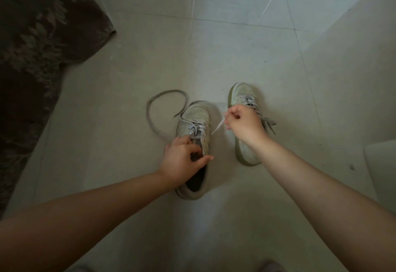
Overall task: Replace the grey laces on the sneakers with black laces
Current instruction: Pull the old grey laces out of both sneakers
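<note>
**Unlacing the left sneaker, one end at a time**

I am pinching the free end of the grey lace (217, 127) in my right hand (242, 121), fingers curled tight on it, and drawing it out to the right, away from the sneaker. My left hand (182, 156) is gripping the collar of the left sneaker (196, 121), thumb hooked over its edge, pinning it to the floor (128, 68). To do this well I am judging that the pull should run straight out of the eyelet, with the shoe held firm so it is not dragging along. The lace's other end is lying in a loose loop (156, 108) on the floor beside the toe. The right sneaker (242, 91) is sitting just beyond my right hand, fully laced. A dark patterned cloth (38, 35) is lying at far left. I am seeing no black laces, and no brand mark or writing is legible.
</note>
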`<state>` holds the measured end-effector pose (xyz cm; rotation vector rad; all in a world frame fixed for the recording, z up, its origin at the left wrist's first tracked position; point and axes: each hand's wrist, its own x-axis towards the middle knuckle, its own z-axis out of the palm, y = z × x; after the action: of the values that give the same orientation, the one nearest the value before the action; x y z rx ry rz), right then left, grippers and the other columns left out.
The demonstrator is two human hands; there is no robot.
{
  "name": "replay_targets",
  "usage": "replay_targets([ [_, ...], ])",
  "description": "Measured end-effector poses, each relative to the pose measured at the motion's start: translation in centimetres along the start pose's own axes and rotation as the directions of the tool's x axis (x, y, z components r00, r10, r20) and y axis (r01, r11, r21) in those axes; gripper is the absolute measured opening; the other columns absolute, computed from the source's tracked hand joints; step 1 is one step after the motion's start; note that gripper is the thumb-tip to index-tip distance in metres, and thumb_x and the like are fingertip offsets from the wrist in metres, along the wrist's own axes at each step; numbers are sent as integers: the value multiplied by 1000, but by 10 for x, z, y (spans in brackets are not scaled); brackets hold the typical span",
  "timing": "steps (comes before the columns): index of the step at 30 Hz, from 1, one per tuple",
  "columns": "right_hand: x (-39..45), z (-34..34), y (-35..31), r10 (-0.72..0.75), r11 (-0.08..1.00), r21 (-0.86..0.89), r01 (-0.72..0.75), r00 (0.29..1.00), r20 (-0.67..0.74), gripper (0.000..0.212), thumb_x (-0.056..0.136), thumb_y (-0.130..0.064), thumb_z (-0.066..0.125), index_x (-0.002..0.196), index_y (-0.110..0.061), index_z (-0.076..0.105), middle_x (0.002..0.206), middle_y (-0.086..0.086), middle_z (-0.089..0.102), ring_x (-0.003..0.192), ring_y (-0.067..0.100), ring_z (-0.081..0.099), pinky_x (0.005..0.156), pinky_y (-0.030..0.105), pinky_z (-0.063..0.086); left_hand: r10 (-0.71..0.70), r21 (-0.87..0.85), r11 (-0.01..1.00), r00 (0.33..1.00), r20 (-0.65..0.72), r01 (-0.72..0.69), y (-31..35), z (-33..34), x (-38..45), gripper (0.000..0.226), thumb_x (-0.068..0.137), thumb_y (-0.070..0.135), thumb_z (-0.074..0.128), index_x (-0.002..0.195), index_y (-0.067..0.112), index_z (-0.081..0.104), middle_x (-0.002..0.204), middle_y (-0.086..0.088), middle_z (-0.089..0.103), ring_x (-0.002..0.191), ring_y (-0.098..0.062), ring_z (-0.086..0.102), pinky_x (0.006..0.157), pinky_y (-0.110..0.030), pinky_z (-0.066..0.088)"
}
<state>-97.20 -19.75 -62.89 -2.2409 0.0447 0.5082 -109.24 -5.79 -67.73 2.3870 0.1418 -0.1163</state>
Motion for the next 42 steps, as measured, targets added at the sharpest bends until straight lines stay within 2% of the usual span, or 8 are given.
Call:
replay_targets([
  [3,-6,7,8,38,989,-147,-26,996,76,12,90,-17,58,79,-18,55,88,12,69,82,31,66,83,43,53,13,-92,996,997,-70,-20,1,-4,-1,47,69,68,56,74,23,67,68,14,39,71,-16,47,68,-31,40],
  [9,-12,8,12,-166,974,-179,137,974,-158,19,87,-16,59,105,-14,52,93,-4,64,86,22,63,76,36,50,12,-141,990,992,-125,-30,4,-11,-4,35,77,53,59,86,21,67,58,19,35,66,-13,44,65,-34,45],
  [14,-19,22,4,-177,913,-331,240,962,209,10,87,-28,64,80,-22,60,78,-7,61,75,14,60,69,29,49,-29,-6,1000,999,-32,29,8,-11,3,45,73,70,51,67,27,64,66,12,47,72,-16,52,67,-31,43],
  [20,-17,30,5,-127,916,-349,198,968,217,11,92,-24,58,88,-14,61,86,1,62,80,18,59,71,28,47,-77,-12,997,997,6,77,14,-7,12,28,78,43,67,59,24,56,69,4,43,78,-19,49,70,-28,36],
  [28,-11,17,-21,-527,485,-590,646,754,392,16,95,-20,45,99,-9,56,102,5,55,95,19,52,89,33,39,-106,-114,988,993,-44,101,8,-7,3,24,79,21,67,62,5,64,68,2,44,75,-15,42,62,-23,26],
  [34,-14,23,1,-66,896,-400,192,949,308,33,87,-44,61,85,-11,57,81,2,59,74,19,56,69,32,46,-100,-91,991,995,0,99,5,-8,-1,20,78,20,68,63,9,61,75,2,44,81,-20,48,66,-27,36],
  [38,-18,29,6,-91,909,-361,208,944,316,25,94,-30,55,76,-14,48,66,-2,48,63,16,45,63,29,37,-95,-74,993,995,30,97,8,-10,0,25,79,23,66,60,18,51,72,1,43,83,-26,50,69,-32,42],
  [42,-3,11,-8,-318,749,-553,364,930,182,16,95,-31,52,86,-18,53,88,-5,53,77,15,50,68,30,39,-136,-98,986,990,24,137,10,-11,2,29,79,26,66,58,21,47,68,9,36,78,-22,47,66,-28,35],
])
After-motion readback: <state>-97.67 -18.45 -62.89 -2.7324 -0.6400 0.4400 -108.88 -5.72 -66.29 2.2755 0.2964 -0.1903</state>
